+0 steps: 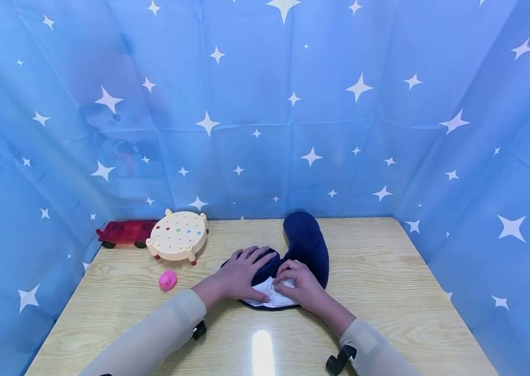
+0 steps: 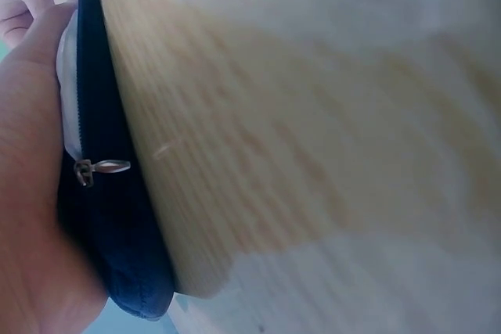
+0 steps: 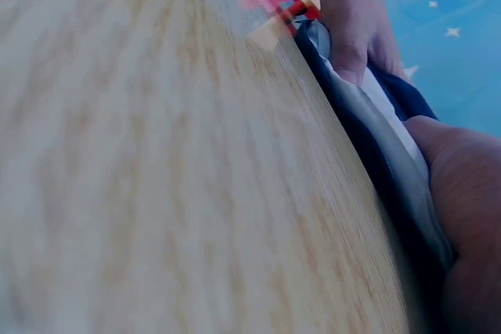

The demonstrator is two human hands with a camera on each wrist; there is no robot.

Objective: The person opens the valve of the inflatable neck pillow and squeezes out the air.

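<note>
A navy U-shaped neck pillow [image 1: 310, 245] lies on the table, with white inner fabric [image 1: 271, 295] showing through its open zipped edge. My left hand [image 1: 242, 274] rests spread over the pillow's left arm, its thumb at the white fabric. On the other side of the opening, my right hand [image 1: 303, 286] has its fingers curled and its thumb and fingertips pinching the white fabric. The metal zipper pull [image 2: 106, 168] hangs at one end of the opening in the left wrist view, close beside the left palm.
A pink toy duck [image 1: 168, 280] sits on the wooden table [image 1: 377, 297] left of the pillow. Behind it stand a cream round toy with short legs and coloured dots [image 1: 177, 237] and a red wheeled toy [image 1: 126, 232]. Blue star-patterned curtains [image 1: 255, 104] surround the table.
</note>
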